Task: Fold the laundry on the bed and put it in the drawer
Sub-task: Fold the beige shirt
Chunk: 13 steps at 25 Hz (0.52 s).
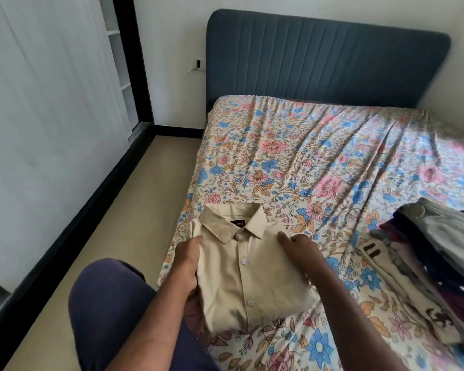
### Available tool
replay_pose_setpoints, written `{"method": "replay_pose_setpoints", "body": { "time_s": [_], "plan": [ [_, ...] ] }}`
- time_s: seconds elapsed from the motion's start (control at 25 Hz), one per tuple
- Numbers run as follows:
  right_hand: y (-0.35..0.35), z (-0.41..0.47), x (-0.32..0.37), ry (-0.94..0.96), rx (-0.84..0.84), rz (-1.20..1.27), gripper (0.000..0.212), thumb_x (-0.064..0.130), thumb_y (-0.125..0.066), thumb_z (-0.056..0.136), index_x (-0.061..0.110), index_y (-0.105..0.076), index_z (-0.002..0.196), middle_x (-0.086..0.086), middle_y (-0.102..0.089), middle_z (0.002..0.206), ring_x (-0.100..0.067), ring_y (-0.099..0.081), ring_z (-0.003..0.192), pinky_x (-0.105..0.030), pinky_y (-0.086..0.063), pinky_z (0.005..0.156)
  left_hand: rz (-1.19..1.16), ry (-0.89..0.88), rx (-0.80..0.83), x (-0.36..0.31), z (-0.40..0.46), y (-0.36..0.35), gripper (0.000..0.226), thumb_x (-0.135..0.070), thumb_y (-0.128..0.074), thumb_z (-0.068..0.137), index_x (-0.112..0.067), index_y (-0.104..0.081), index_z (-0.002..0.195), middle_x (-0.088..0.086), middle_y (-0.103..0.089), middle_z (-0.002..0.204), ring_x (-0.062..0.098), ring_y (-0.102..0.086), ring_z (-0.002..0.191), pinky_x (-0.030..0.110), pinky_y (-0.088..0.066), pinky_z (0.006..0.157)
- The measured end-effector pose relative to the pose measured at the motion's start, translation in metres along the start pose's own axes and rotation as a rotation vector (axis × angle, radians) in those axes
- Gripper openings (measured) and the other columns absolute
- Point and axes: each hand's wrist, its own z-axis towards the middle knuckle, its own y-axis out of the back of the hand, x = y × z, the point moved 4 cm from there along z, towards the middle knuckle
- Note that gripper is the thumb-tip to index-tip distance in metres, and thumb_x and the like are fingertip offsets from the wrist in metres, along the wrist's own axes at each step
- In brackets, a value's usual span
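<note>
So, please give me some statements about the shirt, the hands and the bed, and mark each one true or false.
1. The beige shirt lies folded, collar toward the headboard. True.
2. The left hand hangs away from the shirt. False: it holds the shirt's left edge.
3. The right hand rests on the shirt. True.
4. The pile of clothes lies left of the shirt. False: it lies to its right.
5. The bed sheet is plain white. False: it is floral.
</note>
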Motion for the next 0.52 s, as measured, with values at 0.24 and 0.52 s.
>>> {"method": "replay_pose_setpoints", "body": {
  "time_s": [0.24,0.52],
  "plan": [
    [-0.011,-0.014,0.024,0.060,0.066,0.066,0.061,0.053,-0.067,0.089,0.008,-0.057,0.129,-0.011,-0.065,0.122,-0.029,-0.065,0.106,-0.039,-0.057,0.089,0.043,-0.036,0.165,0.002,-0.008,-0.004,0.056,-0.056,-0.070,0.081,-0.015,-0.069,0.118,0.007,-0.075,0.114,0.030,-0.070,0.108,0.048,-0.054,0.098],
    [0.012,-0.037,0.010,0.145,0.262,0.383,0.057,0.025,-0.086,0.065,0.016,-0.062,0.117,-0.011,-0.073,0.112,-0.029,-0.071,0.104,-0.056,-0.058,0.092,0.086,-0.193,0.379,-0.002,-0.049,-0.018,0.036,0.001,-0.068,0.090,-0.009,-0.063,0.125,0.018,-0.075,0.107,0.035,-0.074,0.094,0.046,-0.059,0.082]
  ]
}}
